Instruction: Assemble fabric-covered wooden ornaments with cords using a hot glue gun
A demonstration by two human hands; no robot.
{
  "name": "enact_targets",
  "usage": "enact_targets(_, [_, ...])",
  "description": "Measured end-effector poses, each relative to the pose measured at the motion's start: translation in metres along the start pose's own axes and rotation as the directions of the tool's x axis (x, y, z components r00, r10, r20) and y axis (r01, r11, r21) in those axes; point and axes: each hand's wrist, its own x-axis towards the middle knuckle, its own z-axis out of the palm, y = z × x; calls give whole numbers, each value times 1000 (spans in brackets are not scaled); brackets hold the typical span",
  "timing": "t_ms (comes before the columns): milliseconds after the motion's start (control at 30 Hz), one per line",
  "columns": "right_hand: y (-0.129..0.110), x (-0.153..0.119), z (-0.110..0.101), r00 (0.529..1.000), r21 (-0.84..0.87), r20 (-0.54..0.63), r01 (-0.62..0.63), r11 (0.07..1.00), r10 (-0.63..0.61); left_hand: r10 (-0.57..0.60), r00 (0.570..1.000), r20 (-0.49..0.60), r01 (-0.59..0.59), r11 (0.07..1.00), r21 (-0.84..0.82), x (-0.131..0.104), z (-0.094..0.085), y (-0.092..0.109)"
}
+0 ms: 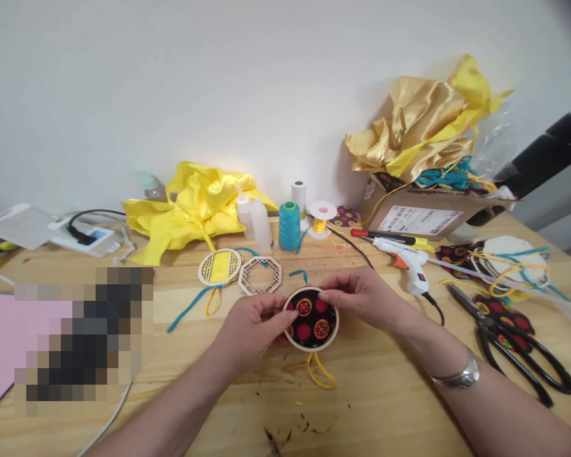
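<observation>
A round wooden frame (335, 330) backed with black fabric (309, 327) patterned in red and orange circles is held between my two hands. My left hand (259, 324) grips its left side, thumb pressed on the fabric. At the upper right of the rim, my right hand (356, 295) pinches the edge with its thumb on top. A yellow cord loop (322, 373) hangs from the bottom, and a teal cord (299, 275) sticks out at the top. Just behind lie an octagonal lattice frame (280, 279) and a round lattice frame (204, 277) with yellow fabric.
Black-handled scissors (509, 343) and a white glue gun (412, 263) lie on the right. Along the wall stand a teal thread cone (290, 228), squeeze bottles (261, 225), yellow satin (183, 212) and a cardboard box (419, 206). A pink sheet (9, 343) covers the left side.
</observation>
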Motion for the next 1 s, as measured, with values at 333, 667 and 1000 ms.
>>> enact_targets(333, [5, 1, -5, 993, -1, 113, -39, 999, 39, 42, 998, -41, -43, 998, -40, 7, -8, -5])
enact_targets(667, [2, -1, 2, 989, 74, 82, -133, 988, 127, 72, 997, -3, -72, 994, -79, 5, -11, -6])
enact_targets(1000, [-4, -4, 2, 990, 23, 67, -126, 992, 125, 85, 996, 27, -83, 993, -81, 4, -12, -6])
